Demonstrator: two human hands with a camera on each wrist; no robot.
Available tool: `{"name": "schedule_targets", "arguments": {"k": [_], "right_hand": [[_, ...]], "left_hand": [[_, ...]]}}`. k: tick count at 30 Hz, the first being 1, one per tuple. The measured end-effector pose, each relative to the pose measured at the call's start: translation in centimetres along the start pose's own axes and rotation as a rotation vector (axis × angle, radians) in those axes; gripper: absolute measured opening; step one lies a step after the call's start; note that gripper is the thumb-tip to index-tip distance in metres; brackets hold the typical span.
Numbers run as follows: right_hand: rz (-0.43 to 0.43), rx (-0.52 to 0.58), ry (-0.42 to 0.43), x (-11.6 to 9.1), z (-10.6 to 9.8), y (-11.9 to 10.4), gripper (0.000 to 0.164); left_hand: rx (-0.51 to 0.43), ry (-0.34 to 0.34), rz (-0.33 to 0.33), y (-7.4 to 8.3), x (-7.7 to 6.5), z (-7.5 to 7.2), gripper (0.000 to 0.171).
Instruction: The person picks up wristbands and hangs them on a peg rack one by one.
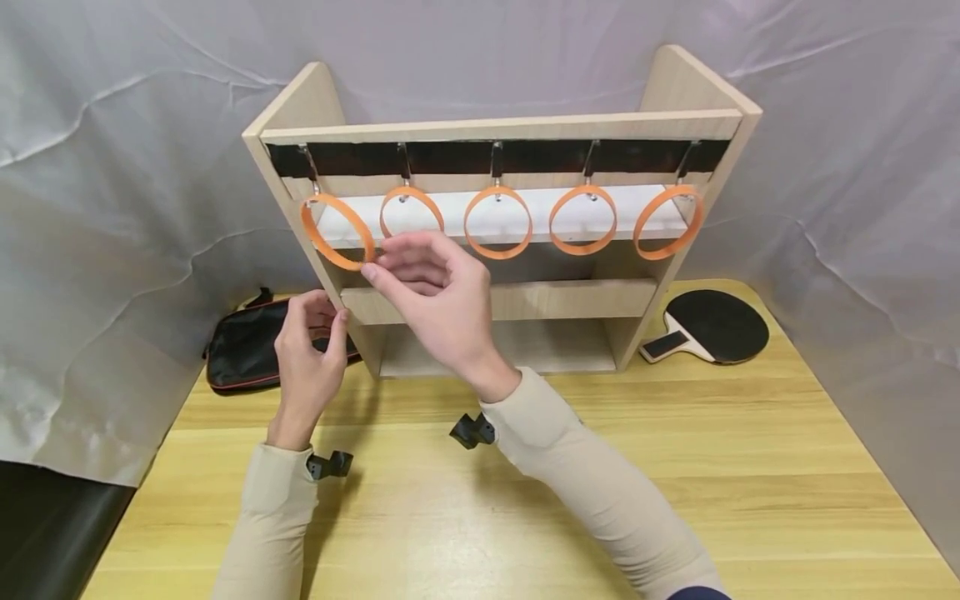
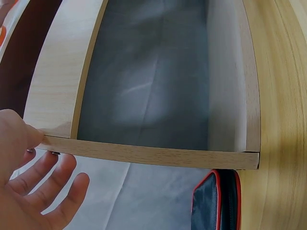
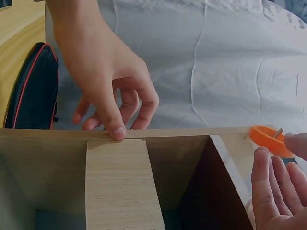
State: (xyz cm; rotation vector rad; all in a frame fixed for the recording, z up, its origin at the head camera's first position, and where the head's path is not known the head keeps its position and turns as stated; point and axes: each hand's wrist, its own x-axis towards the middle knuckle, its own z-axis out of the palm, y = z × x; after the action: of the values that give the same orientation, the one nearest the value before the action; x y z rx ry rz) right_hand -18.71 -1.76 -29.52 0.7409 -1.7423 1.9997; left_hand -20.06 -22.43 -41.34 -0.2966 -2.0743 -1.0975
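A pale wooden rack [image 1: 495, 300] carries a row of several orange rings hanging from metal hooks on a black strip [image 1: 450, 158]. My right hand [image 1: 442, 304] pinches the lower right rim of the leftmost orange ring [image 1: 330, 260] between thumb and fingers. That ring stands tilted, its top still at its hook [image 1: 311, 167]. Lower down, my left hand [image 1: 311, 358] grips the rack's left side panel [image 2: 158, 154]: the thumb [image 2: 31, 136] lies on its front edge and the bent fingers are at its outer face.
A black pouch with red piping [image 1: 243, 346] lies left of the rack, partly behind the left hand. A black table tennis bat [image 1: 716, 325] lies to the right. Grey cloth [image 1: 150, 167] hangs behind and beside the wood-grain table [image 1: 420, 517].
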Motion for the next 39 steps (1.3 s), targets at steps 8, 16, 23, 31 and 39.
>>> {"name": "schedule_targets", "arguments": {"k": [8,16,23,31,39], "right_hand": [[-0.011,0.019,-0.016,-0.8,-0.6,0.0,0.026],[-0.015,0.026,-0.027,-1.8,-1.1,-0.4,0.026],[-0.016,-0.008,-0.027,-2.7,-2.5,-0.8,0.025],[-0.071,-0.055,-0.022,-3.3,-5.5,-0.8,0.023],[-0.102,-0.11,-0.002,-3.7,-8.4,-0.8,0.023]], "left_hand": [[-0.012,0.001,-0.006,0.1,0.1,0.0,0.029],[-0.013,0.006,-0.01,0.1,0.0,-0.1,0.03],[-0.018,0.009,0.0,0.1,0.1,0.0,0.029],[-0.018,0.014,0.008,0.1,0.3,0.0,0.029],[-0.017,0.011,-0.002,0.1,0.1,0.1,0.029]]}}
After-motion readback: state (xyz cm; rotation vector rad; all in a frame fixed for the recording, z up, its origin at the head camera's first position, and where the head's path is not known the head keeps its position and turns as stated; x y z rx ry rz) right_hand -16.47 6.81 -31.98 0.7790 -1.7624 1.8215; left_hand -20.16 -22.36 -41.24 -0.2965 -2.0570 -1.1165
